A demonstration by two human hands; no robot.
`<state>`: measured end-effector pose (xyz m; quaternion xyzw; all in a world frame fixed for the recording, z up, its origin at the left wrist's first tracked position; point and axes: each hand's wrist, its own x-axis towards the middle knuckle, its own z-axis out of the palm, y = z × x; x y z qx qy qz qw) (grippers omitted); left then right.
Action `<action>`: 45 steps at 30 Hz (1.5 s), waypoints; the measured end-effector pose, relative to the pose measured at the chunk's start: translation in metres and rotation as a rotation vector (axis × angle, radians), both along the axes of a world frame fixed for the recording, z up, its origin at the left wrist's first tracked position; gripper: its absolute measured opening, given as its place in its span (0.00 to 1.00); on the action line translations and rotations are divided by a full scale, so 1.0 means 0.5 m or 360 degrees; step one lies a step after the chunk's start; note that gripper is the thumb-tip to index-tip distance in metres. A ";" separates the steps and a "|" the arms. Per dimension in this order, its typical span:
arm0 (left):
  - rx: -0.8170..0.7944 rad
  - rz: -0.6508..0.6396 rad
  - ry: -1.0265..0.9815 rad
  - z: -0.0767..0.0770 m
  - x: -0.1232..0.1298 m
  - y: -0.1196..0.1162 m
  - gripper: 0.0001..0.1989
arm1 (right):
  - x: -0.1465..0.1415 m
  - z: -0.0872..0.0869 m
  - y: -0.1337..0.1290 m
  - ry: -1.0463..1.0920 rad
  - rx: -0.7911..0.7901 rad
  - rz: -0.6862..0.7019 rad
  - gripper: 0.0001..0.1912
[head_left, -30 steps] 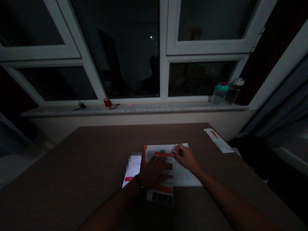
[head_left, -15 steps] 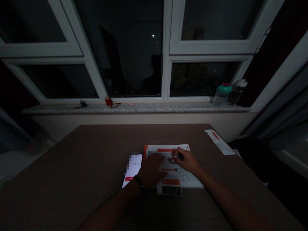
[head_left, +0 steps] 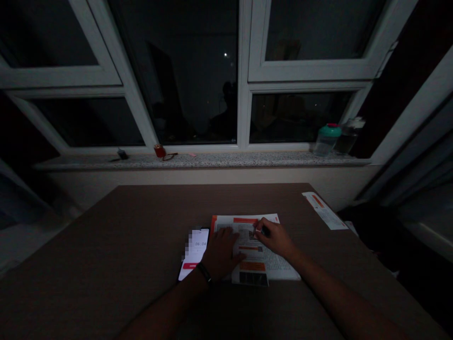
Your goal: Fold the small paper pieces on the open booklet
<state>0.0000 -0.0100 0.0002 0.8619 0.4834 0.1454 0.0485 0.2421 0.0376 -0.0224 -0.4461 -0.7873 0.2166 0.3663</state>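
My left hand [head_left: 221, 250], with a dark band on its wrist, lies flat with fingers spread on a printed sheet [head_left: 247, 257] with orange headings. That sheet rests on a white booklet [head_left: 283, 264] with orange print and a red-orange left edge. Over the upper right of the sheet, my right hand [head_left: 274, 236] is closed in a pinch. Whatever its fingertips grip is too small and dim to make out. Beside my left hand, a lit phone [head_left: 196, 245] shows a timer and a red button.
A cut printed strip [head_left: 323, 210] lies at the table's right edge. On the speckled window sill [head_left: 219, 159] stand a green-lidded shaker bottle [head_left: 327, 139], a clear bottle [head_left: 348, 137], a small red item [head_left: 160, 150] and a small dark item [head_left: 122, 154]. The brown table [head_left: 106, 250] reaches toward the wall.
The lower end of the printed sheet sits slightly differently. Both hands stay in nearly the same place, and the whole view has shifted a little.
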 end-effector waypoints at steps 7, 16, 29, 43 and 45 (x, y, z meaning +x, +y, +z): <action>0.0042 -0.0014 -0.0069 -0.012 0.000 0.003 0.30 | 0.001 0.008 -0.006 -0.0083 -0.0008 0.0130 0.04; -0.0017 -0.0196 -0.0015 -0.007 -0.001 0.004 0.26 | -0.027 0.010 -0.026 -0.0163 0.0050 0.0264 0.06; -0.0085 -0.0300 -0.0034 0.000 -0.003 0.007 0.23 | -0.014 -0.003 -0.016 -0.0051 0.0158 0.0128 0.05; -0.0065 -0.0357 -0.0012 -0.007 0.004 0.010 0.21 | -0.029 0.007 -0.032 -0.0199 0.0257 0.0522 0.05; -0.0060 -0.0368 0.0013 -0.007 0.005 0.010 0.22 | -0.033 0.004 -0.025 -0.0271 0.0367 0.0547 0.07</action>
